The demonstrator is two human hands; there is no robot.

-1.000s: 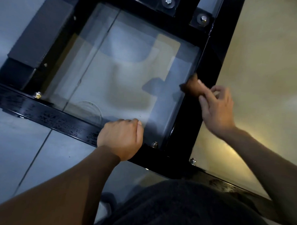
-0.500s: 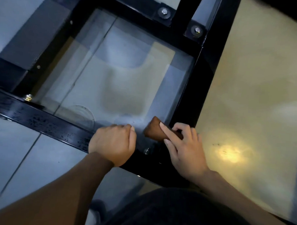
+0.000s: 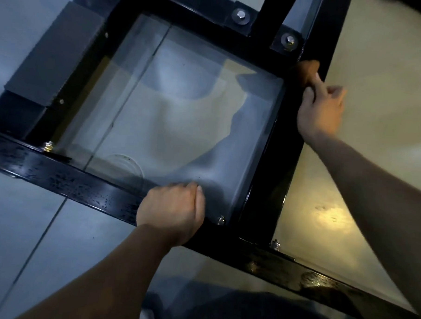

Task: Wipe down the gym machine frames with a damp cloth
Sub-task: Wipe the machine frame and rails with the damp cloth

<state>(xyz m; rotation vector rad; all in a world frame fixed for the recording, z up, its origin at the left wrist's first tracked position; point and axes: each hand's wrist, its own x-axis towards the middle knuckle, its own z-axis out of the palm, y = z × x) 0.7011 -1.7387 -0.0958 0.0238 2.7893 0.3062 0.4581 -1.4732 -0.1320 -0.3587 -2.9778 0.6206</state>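
Two hands (image 3: 172, 212) on black frame (image 3: 272, 162)

A clear panel (image 3: 182, 114) fills the centre, its surface catching pale reflections. Grey floor tiles (image 3: 27, 235) spread toward 8 o'clock, a grey block (image 3: 52, 56) sits at 10 o'clock, and a yellow-lit floor (image 3: 377, 70) stretches toward 3 o'clock.

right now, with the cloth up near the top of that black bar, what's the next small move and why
Probably draw the brown cloth back down the upright black metal frame bar. The right hand presses it near the bar's upper end, while the left hand braces on the lower crossbar.
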